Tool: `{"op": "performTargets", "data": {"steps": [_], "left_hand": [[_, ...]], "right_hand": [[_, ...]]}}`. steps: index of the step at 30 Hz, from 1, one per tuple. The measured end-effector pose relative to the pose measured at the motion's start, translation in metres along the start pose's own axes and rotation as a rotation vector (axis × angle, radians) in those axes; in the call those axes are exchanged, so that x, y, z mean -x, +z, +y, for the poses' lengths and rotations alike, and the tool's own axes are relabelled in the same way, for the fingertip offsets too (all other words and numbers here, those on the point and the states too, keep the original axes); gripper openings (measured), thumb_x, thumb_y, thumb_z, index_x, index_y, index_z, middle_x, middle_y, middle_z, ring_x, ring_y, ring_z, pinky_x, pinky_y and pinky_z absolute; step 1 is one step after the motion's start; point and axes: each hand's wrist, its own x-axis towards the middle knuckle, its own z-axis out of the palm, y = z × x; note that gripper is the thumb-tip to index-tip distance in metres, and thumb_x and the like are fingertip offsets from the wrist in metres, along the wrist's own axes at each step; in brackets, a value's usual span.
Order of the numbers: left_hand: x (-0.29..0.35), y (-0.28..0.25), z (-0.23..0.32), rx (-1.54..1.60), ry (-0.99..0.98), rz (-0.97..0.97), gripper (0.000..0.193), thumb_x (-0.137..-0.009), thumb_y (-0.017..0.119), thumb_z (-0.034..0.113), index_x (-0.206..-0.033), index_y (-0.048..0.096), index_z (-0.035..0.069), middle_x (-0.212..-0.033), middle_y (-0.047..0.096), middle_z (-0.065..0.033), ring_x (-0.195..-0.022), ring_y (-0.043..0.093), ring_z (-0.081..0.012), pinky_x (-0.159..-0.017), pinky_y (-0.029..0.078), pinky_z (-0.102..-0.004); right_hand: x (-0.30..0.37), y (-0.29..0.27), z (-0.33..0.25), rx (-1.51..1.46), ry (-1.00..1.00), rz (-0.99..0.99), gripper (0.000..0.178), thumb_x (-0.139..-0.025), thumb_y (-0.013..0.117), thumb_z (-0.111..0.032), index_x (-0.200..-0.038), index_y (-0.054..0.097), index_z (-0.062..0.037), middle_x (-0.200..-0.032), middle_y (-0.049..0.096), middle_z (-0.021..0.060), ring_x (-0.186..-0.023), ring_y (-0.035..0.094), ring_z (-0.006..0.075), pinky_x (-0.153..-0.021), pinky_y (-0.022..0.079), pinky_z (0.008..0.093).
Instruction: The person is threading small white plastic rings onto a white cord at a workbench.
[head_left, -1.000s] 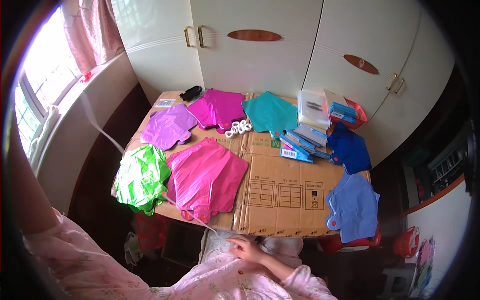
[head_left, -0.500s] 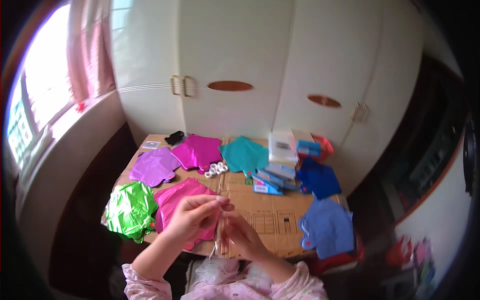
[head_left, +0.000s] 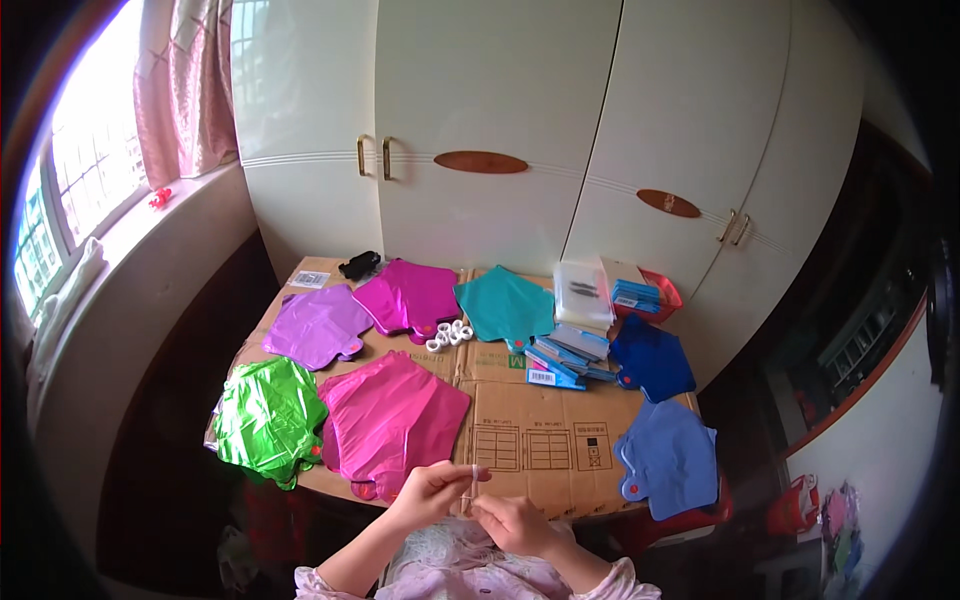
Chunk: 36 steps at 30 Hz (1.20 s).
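A thin, pale white ribbon (head_left: 474, 482) is held upright just off the near right corner of a large, glossy hot-pink foil sheet (head_left: 395, 420), on the person's side. The left hand (head_left: 440, 493), nearest that foil sheet, has its grip clamped on the ribbon, which crosses its fingers. The right hand (head_left: 514, 524), farther right of the foil sheet, has thumb and finger together on the ribbon's lower part. Below both, nearer than the foil sheet, a loose tangle of whitish strands (head_left: 440, 552) lies in the lap.

The foil sheet rests on a counter topped with printed brown cardboard (head_left: 520, 412). Just left of it is a crinkled, shiny green foil piece (head_left: 268, 415); beyond it lie a lilac foil piece (head_left: 318, 325) and a magenta one (head_left: 408, 295), with small white ring-like rolls (head_left: 448, 336) between it and a teal foil piece (head_left: 505, 303). Well to its right are flat blue-and-white boxes (head_left: 562, 362), a dark blue foil piece (head_left: 652, 360) and a pale blue one (head_left: 672, 460). Farthest beyond it stands a cream cabinet (head_left: 490, 90) with brass handles.
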Motion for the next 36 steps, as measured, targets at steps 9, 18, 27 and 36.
{"op": "performTargets", "data": {"steps": [9,18,27,36], "left_hand": [[0.0,-0.011,-0.009,-0.389,0.156,-0.02,0.019,-0.079,0.056,0.0,-0.096,0.065,0.003,-0.076,0.06,-0.008,-0.067,0.054,-0.0152,-0.059,0.042,-0.0268],[-0.009,-0.011,-0.023,-0.072,0.005,-0.015,0.013,-0.08,0.057,0.001,-0.09,0.064,-0.003,-0.076,0.058,-0.008,-0.071,0.054,-0.016,-0.065,0.042,-0.0278],[-0.008,-0.028,-0.029,-0.394,0.164,-0.222,0.015,-0.079,0.055,-0.001,-0.09,0.064,-0.007,-0.074,0.06,-0.0092,-0.073,0.055,-0.0178,-0.067,0.043,-0.0303],[0.023,-0.052,-0.029,-0.525,0.103,-0.306,0.016,-0.076,0.056,0.0,-0.087,0.066,-0.007,-0.072,0.06,-0.0098,-0.073,0.054,-0.0176,-0.064,0.042,-0.0316]], "right_hand": [[-0.009,-0.004,0.025,-0.033,0.067,-0.014,0.012,-0.083,0.058,-0.014,-0.09,0.059,-0.0038,-0.071,0.062,0.0116,-0.066,0.064,0.0243,-0.057,0.05,0.0323],[-0.007,-0.003,0.029,-0.191,0.088,-0.055,0.009,-0.086,0.054,-0.014,-0.09,0.058,-0.0061,-0.072,0.061,0.0104,-0.061,0.062,0.0238,-0.053,0.046,0.0332],[0.004,0.005,0.032,-0.338,0.188,-0.012,0.005,-0.083,0.056,-0.007,-0.087,0.059,-0.0059,-0.068,0.059,0.0082,-0.058,0.058,0.0208,-0.052,0.044,0.0317],[-0.003,0.025,0.032,-0.166,-0.096,0.091,0.007,-0.079,0.061,-0.01,-0.084,0.059,-0.0081,-0.07,0.054,0.0057,-0.072,0.054,0.0238,-0.066,0.042,0.0362]]}}
